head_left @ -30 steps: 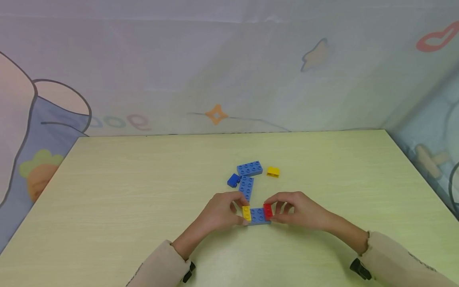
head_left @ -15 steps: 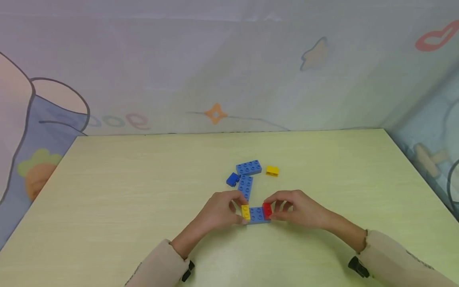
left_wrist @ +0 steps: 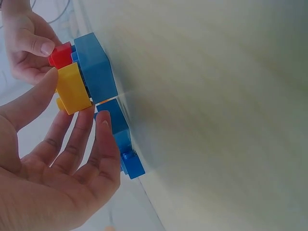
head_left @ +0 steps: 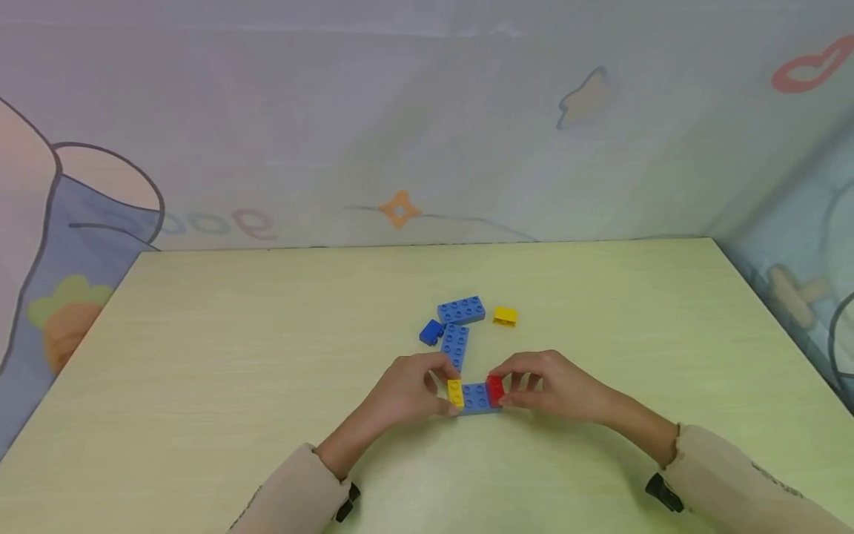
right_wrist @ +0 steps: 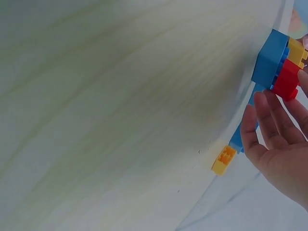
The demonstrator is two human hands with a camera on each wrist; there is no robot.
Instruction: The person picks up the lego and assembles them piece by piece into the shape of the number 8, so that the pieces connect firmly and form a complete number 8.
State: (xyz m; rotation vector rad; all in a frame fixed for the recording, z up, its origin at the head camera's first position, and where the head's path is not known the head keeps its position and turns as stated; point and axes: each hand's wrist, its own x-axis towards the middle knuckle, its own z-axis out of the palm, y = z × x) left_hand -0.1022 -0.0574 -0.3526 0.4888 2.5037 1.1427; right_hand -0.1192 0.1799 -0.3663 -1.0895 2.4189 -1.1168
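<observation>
A blue building brick (head_left: 476, 398) lies on the table near its front, with a yellow brick (head_left: 455, 393) at its left end and a red brick (head_left: 495, 391) at its right end. Thumb and fingers of my left hand (head_left: 408, 391) pinch the yellow brick. My right hand (head_left: 560, 389) pinches the red brick between thumb and fingers. Between the two small bricks, blue studs show. In the left wrist view, both small bricks sit against the studded side of the blue brick (left_wrist: 96, 67); whether they are fully seated I cannot tell.
Just beyond the hands lies a long blue brick (head_left: 456, 345), with another long blue brick (head_left: 462, 309) behind it. A small dark blue brick (head_left: 431, 332) is on their left, tipped over. A loose yellow brick (head_left: 505, 317) lies to their right. A patterned cloth (head_left: 300, 133) backs the table.
The whole head view has shifted slightly. Both hands keep their hold on the yellow and red bricks, with no clear movement against the blue brick.
</observation>
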